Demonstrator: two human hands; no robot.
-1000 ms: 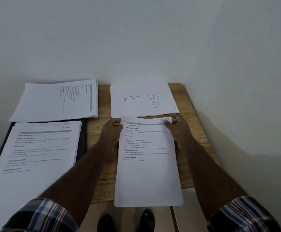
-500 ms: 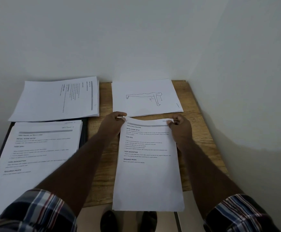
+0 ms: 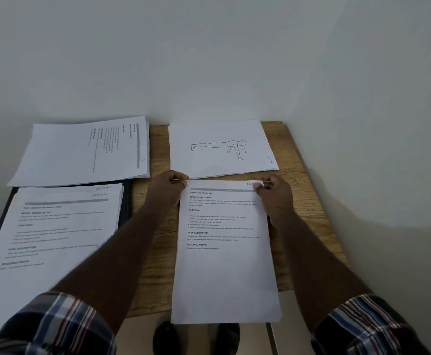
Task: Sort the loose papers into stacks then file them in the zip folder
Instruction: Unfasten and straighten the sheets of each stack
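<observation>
You are pinching the far corners of a white printed stack (image 3: 226, 265) with both hands: your left hand (image 3: 167, 189) is gripping its far left corner between curled fingers and thumb, and your right hand (image 3: 274, 193) is gripping its far right corner the same way. The stack is lying lengthwise on the right half of the wooden table (image 3: 155, 252), its near end hanging past the table's near edge. Its top sheet is showing a grey bar, the title "Replace Sticky Roller Refill", and the bold headings "INITIAL SCENE SETUP", "TASK GOAL", "TASK DESCRIPTION" and "REQUIRED PROPS"; a handwritten word starting "SECT" is sitting at the corner under your right thumb, and the small body text is too fine to read. Just beyond it, at the table's far right corner, a sideways stack with a line drawing (image 3: 219, 149) of a figure in a push-up pose is lying flat. At the far left, another sideways stack of text pages (image 3: 81, 152) is lying. At the near left, a thicker pile marked "SECTION" (image 3: 55, 226) by hand is resting on a dark folder (image 3: 127, 201) whose edge is showing beside it.
</observation>
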